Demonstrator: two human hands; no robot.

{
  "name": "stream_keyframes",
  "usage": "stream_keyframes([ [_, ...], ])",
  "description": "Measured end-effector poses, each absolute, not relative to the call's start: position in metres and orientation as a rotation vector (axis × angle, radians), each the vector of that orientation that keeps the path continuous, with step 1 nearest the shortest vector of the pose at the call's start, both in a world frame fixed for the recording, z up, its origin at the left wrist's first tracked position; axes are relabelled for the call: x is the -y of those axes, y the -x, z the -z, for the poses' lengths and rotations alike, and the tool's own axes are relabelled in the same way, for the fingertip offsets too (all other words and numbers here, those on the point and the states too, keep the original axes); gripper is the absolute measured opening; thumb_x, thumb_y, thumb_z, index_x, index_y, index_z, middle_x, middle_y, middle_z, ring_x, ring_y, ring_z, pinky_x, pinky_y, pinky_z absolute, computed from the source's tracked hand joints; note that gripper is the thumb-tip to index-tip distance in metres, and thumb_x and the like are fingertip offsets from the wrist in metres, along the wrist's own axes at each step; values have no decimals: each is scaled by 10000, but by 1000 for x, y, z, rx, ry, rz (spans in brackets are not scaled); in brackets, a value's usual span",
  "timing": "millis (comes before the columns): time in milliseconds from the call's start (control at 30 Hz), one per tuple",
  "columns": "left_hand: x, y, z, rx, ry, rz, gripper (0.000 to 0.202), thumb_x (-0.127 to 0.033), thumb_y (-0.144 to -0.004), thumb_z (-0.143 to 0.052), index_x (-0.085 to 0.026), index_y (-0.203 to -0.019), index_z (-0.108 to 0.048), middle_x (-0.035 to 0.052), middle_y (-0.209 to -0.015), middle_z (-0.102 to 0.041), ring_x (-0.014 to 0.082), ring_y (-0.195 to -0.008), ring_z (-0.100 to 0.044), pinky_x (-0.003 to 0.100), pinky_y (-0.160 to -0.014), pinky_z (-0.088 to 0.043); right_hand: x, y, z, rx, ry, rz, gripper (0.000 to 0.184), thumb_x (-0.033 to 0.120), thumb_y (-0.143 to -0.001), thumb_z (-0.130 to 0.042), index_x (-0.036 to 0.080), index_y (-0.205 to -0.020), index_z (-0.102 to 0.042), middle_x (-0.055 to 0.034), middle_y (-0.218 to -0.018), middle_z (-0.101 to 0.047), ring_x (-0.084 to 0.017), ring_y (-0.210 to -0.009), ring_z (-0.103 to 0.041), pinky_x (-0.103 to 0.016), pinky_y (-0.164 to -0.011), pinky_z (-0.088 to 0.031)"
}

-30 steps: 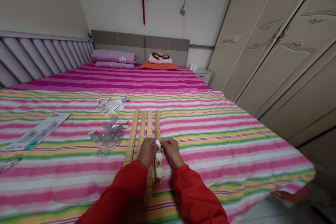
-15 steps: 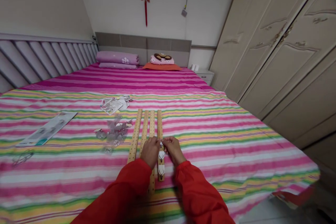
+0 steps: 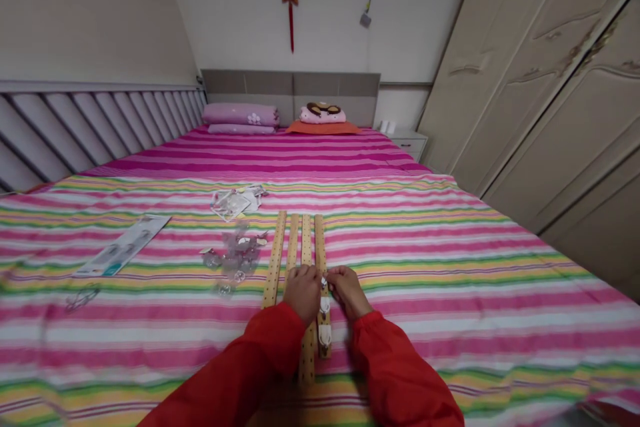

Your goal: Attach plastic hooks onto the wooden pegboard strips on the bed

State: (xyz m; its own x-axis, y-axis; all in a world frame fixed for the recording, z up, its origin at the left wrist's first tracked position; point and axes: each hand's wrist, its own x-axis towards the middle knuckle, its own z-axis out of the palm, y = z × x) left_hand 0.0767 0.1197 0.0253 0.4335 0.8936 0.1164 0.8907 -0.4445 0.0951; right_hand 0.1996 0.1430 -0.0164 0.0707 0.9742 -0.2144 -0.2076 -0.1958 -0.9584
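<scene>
Several wooden strips with rows of small holes lie side by side on a striped bedspread. On the rightmost strip, two white hook-like pieces sit near the close end, one behind the other. A third small white piece is just beyond them, between my hands. My left hand rests over the neighbouring strips, fingers curled and fingertips against this piece. From the other side, my right hand pinches at the same piece. Fingers partly hide it.
Left of the strips lie clear plastic packets with small items inside. Paper and plastic packaging is piled behind them. Farther left are a long flat package and a thin wire-like loop. Folded bedding lies by the headboard.
The whole scene has shifted slightly right in the view as the head turned. Both hands stay at the same white piece on the rightmost strip.
</scene>
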Motion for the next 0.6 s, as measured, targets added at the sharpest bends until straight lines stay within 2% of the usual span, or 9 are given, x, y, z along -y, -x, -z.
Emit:
stream_keyframes([
  [100,-120,-73,-30,-1622,-2527,-272,280,-163,-856,-434,-184,-1036,-648,115,-1020,-636,261,-1010,-517,419,-846,-369,-140,-199,12,867,1228,-1409,287,381,-610,-665,195,-484,-486,76,-307,-418,-43,-239,-239,-207,-290,-115],
  [200,-131,-54,-35,-1494,-2283,-516,310,-173,-817,-471,-214,-1066,-652,87,-1034,-659,237,-1000,-553,388,-879,-402,-137,-198,9,887,1222,-1389,405,476,-653,-649,197,-432,-455,70,-289,-380,-41,-228,-238,-211,-292,-93],
  [300,-158,-15,-46,-1393,-1923,-876,269,-250,-800,-496,-190,-982,-685,84,-1012,-682,205,-946,-602,314,-854,-451,-136,-198,9,876,1221,-1370,436,519,-669,-652,196,-450,-457,63,-305,-410,-40,-230,-249,-211,-298,-94],
  [367,-181,19,-57,-1519,-1850,-989,230,-257,-775,-524,-187,-911,-696,76,-992,-699,206,-951,-615,289,-839,-458,-136,-198,10,868,1212,-1362,434,537,-671,-660,193,-486,-472,61,-329,-441,-39,-236,-256,-209,-301,-100],
  [433,-202,51,-68,-1801,-1908,-869,204,-216,-755,-543,-192,-888,-696,53,-931,-716,201,-903,-633,275,-813,-455,-136,-198,12,861,1206,-1358,445,561,-670,-663,197,-505,-468,62,-338,-449,-41,-240,-260,-210,-301,-108],
  [500,-218,76,-76,-2141,-1969,-524,210,-186,-743,-559,-197,-898,-701,39,-908,-720,220,-902,-642,285,-777,-448,-137,-198,14,852,1198,-1351,455,578,-669,-662,202,-515,-459,63,-344,-452,-45,-241,-270,-211,-300,-121],
  [600,-232,93,-79,-2286,-1959,-341,191,-127,-682,-599,-170,-825,-718,99,-935,-714,314,-990,-615,371,-813,-423,-138,-199,16,853,1192,-1343,457,588,-679,-652,202,-526,-462,63,-350,-457,-49,-241,-282,-214,-299,-126],
])
